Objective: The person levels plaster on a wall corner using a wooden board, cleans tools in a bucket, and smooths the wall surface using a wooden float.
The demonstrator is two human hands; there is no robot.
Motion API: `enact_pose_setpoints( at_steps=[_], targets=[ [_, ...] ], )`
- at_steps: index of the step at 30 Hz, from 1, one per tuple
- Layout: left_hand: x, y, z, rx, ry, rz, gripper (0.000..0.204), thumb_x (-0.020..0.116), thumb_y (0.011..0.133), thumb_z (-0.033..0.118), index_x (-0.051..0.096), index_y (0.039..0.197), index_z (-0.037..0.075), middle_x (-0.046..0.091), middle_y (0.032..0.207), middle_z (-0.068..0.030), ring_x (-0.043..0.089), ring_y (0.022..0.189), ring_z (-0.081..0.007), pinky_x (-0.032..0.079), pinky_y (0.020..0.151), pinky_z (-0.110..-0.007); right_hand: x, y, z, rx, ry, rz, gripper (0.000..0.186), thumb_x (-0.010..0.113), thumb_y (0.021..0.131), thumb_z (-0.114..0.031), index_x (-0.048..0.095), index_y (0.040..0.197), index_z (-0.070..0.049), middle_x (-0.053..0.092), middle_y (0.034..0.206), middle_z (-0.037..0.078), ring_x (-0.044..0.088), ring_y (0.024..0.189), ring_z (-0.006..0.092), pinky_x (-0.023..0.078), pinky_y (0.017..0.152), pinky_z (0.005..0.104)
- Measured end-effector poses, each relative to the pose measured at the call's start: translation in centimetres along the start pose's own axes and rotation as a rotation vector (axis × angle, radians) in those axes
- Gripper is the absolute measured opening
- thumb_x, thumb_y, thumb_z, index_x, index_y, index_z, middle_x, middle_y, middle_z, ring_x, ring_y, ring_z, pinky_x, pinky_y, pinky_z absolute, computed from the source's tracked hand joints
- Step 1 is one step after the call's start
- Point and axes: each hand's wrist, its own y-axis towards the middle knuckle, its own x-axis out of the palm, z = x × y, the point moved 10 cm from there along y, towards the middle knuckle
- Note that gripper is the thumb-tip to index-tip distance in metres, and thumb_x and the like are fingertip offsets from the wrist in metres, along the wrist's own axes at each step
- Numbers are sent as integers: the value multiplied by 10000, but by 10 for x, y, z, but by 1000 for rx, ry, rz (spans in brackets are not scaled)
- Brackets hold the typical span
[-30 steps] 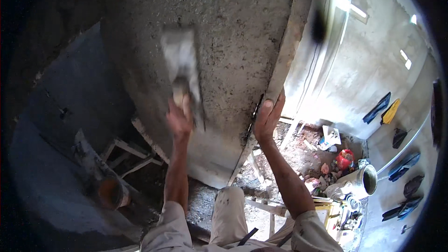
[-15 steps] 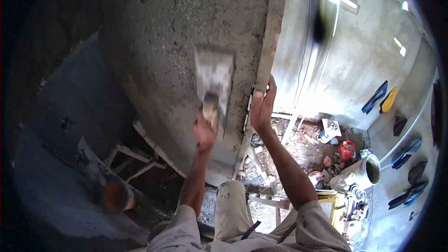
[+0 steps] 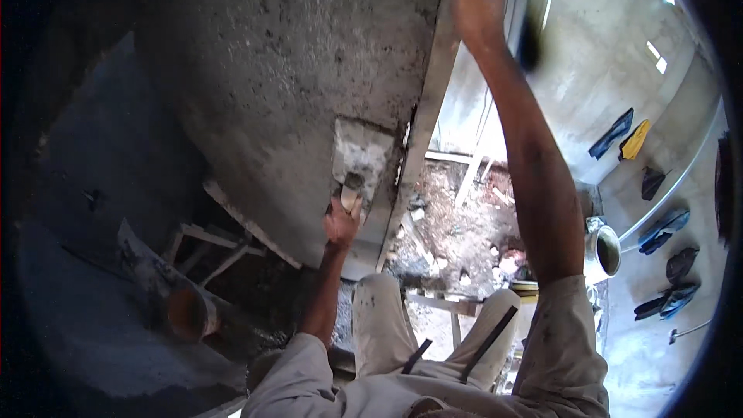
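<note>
My left hand (image 3: 341, 223) is closed around the handle of a plastering float (image 3: 362, 147), whose flat plate lies against the wet grey plaster wall (image 3: 286, 70). A long straight board (image 3: 426, 104) runs along the right edge of that wall. High up beside the board's upper part is my right hand (image 3: 480, 0), with the arm stretched upward. It is blurred and its fingers reach the top of the picture, so I cannot make out their grip or whether they touch the board.
Rubble and wood scraps cover the floor (image 3: 453, 236) beyond the board. A bucket (image 3: 606, 254) stands at right, near clothes (image 3: 664, 231) hanging on the wall. Left lie an orange-brown bucket (image 3: 190, 316) and a wooden frame (image 3: 213, 244).
My right hand has left the middle of the board's edge and moved up to the top. The float in my left hand sits slightly lower in the view, which has also shifted.
</note>
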Motion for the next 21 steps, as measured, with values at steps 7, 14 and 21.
enact_pose_setpoints(
  at_steps=[7,14,21],
  targets=[
    [-39,18,43,179,-35,266,419,721,777,372,529,928,32,605,776,-199,599,672,-417,494,576,-471,4,-14,12,23,-34,24,676,344,974,-490,253,1418,12,338,1416,197,313,1321,304,225,1100,397],
    [-9,4,37,113,9,190,392,694,808,376,519,878,32,602,791,-219,611,730,-396,503,628,-429,0,-14,5,24,-66,46,690,337,968,-509,262,1418,9,338,1418,204,314,1321,322,225,1100,412],
    [-42,44,82,-11,-25,91,435,686,818,385,529,992,19,626,787,-229,621,730,-427,514,603,-446,-5,-12,-2,0,-74,76,705,330,962,-528,270,1418,6,339,1420,211,315,1321,340,224,1099,427]
  ],
)
